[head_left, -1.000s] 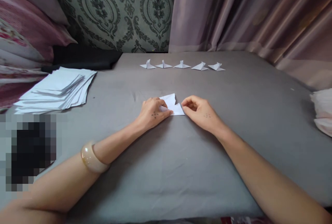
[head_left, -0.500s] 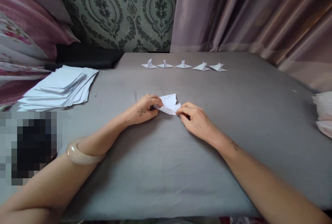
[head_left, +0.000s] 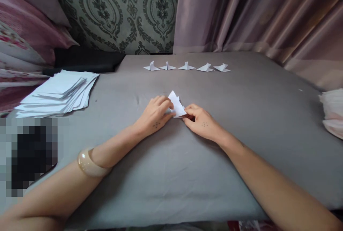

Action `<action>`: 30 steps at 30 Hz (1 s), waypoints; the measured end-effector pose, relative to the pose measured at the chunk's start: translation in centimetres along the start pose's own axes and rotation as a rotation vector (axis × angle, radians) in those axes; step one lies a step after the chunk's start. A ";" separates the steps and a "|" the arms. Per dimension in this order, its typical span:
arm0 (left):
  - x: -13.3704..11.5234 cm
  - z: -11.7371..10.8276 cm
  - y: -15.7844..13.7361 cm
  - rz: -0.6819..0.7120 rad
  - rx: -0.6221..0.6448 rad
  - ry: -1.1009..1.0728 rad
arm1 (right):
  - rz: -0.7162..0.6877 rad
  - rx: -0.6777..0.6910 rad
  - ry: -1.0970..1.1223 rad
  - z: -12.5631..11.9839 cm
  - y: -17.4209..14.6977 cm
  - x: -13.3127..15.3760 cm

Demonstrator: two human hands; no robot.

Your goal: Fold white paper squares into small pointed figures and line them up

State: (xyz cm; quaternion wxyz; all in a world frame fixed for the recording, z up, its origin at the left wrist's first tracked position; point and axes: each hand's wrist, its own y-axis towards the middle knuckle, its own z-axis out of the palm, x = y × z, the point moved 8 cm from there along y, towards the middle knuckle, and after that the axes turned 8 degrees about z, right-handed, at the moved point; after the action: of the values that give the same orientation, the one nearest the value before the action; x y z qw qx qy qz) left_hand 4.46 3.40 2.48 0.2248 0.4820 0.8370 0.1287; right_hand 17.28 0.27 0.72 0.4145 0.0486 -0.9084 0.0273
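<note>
A small white piece of folded paper (head_left: pixel 177 105) is between my hands over the middle of the grey-covered table, one pointed corner facing away from me. My left hand (head_left: pixel 158 113) grips its left side, thumb at the near edge and fingers curled over the top. At the lower right corner, my right hand (head_left: pixel 200 118) pinches the paper between thumb and fingers. Part of the paper is hidden behind the left fingers. Several folded white paper figures with pointed wings, one of them a paper bird (head_left: pixel 187 66), stand in a row farther back.
A loose stack of white paper sheets (head_left: pixel 59 90) lies at the left, in front of a black folded cloth (head_left: pixel 88 58). Grey cloth (head_left: pixel 171 181) covers the table. Mauve curtains (head_left: pixel 214 13) hang behind it, and a pale bundle (head_left: pixel 332 113) sits at the right edge.
The paper has gone from an opened, spread shape to a flatter one with a point facing away. My left hand has moved right, closer to my right hand.
</note>
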 end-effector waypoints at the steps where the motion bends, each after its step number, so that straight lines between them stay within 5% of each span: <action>1: -0.3 0.5 0.1 0.036 0.055 -0.027 | 0.024 0.004 0.015 -0.1 0.1 -0.2; 11: -1.6 1.3 -0.5 0.153 0.177 -0.106 | 0.238 -0.109 -0.035 -1.7 0.2 -1.6; 30: -2.2 2.9 -0.3 0.241 0.387 0.142 | 0.221 -0.157 -0.191 -1.8 0.3 -1.9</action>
State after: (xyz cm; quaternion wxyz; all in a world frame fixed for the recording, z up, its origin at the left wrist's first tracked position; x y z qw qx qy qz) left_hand 6.70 1.35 0.40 0.0521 0.6021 0.7963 0.0254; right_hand 19.82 0.89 0.50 0.3234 -0.0819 -0.9427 -0.0033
